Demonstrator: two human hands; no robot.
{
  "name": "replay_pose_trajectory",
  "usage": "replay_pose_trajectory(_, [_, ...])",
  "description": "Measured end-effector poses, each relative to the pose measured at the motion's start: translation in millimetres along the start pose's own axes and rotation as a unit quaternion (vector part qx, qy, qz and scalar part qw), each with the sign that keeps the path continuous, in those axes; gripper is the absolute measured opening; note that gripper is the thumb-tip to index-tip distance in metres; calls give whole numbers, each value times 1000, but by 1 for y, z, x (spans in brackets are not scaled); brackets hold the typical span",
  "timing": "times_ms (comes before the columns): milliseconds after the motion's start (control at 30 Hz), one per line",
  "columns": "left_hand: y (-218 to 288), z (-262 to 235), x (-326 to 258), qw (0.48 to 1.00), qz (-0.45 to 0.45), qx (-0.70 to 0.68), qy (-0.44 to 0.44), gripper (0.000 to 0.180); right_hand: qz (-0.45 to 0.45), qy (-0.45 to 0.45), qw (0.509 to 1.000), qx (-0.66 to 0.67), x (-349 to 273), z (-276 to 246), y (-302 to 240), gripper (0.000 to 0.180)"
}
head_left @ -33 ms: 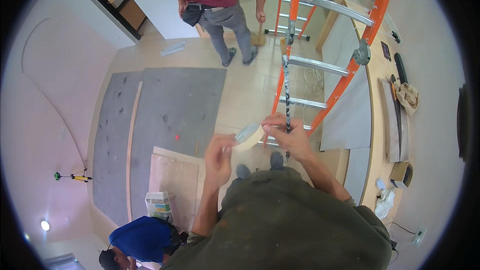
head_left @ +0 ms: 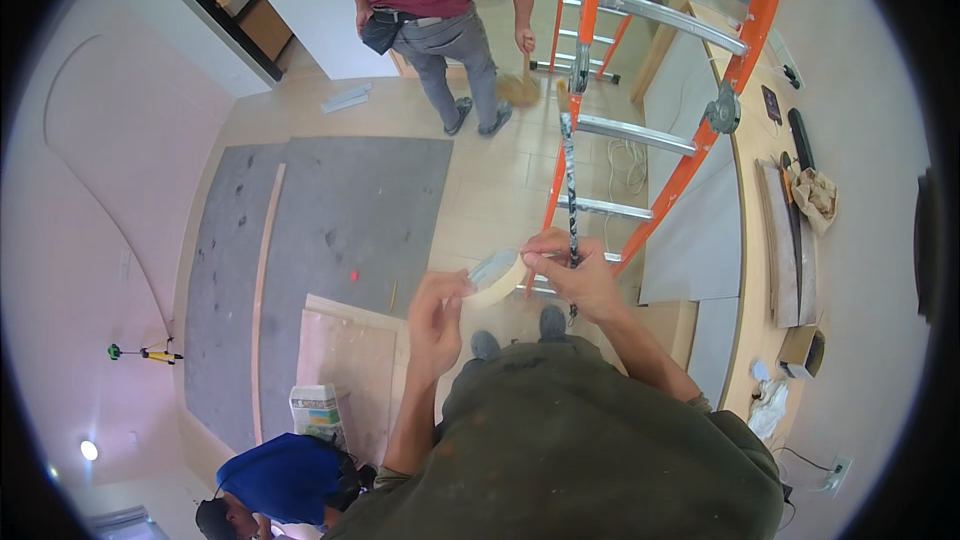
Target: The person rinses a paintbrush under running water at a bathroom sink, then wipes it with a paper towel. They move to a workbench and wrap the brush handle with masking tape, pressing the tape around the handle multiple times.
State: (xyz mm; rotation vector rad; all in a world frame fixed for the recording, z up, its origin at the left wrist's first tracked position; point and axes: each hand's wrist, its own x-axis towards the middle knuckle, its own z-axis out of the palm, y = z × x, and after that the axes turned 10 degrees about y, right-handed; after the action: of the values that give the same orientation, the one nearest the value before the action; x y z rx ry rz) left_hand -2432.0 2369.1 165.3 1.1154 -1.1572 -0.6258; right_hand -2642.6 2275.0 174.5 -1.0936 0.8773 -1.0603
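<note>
A cream roll of masking tape (head_left: 497,285) is tilted in front of my body, held at its left side by the curled fingers of my left hand (head_left: 436,315). Thumb and forefinger of my right hand (head_left: 580,275) pinch at the roll's right edge; whether a loose tape end is between them is too small to tell. A long, thin stick (head_left: 570,165), spattered black and white, runs upright through or behind my right hand. Its lower end shows below the palm, and the grip on it is partly hidden.
An orange ladder (head_left: 640,130) stands ahead right, beside a long wooden counter (head_left: 745,210) bearing tools and a crumpled bag. Grey sheets (head_left: 360,200) cover the floor at left. One person (head_left: 430,20) stands ahead with a broom (head_left: 522,90); another (head_left: 285,480) bends at lower left.
The person ahead has shifted slightly left, and the broom head has swung a little. The spattered stick has tilted slightly. My hands keep nearly the same pose on the tape.
</note>
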Motion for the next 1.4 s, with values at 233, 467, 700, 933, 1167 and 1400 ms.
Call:
replay_pose_trajectory(233, [-5,2,-9,997,-3,70,14,14,43,-20,998,-47,15,3,7,12])
replay_pose_trajectory(467, [11,26,-21,991,-67,114,-3,26,-36,-38,973,-224,23,6,5,13])
replay_pose_trajectory(700, [-3,4,-46,980,-38,190,48,28,-129,-96,939,-304,23,16,-2,9])
replay_pose_trajectory(933, [1,-7,-72,946,-131,274,114,19,-179,-218,903,-325,32,37,1,9])
replay_pose_trajectory(1167, [-9,-17,-89,913,-278,279,105,40,-236,-360,829,-356,36,59,12,12])
replay_pose_trajectory(1400, [-15,3,-85,925,-94,329,166,42,-230,-438,815,-300,42,79,17,12])
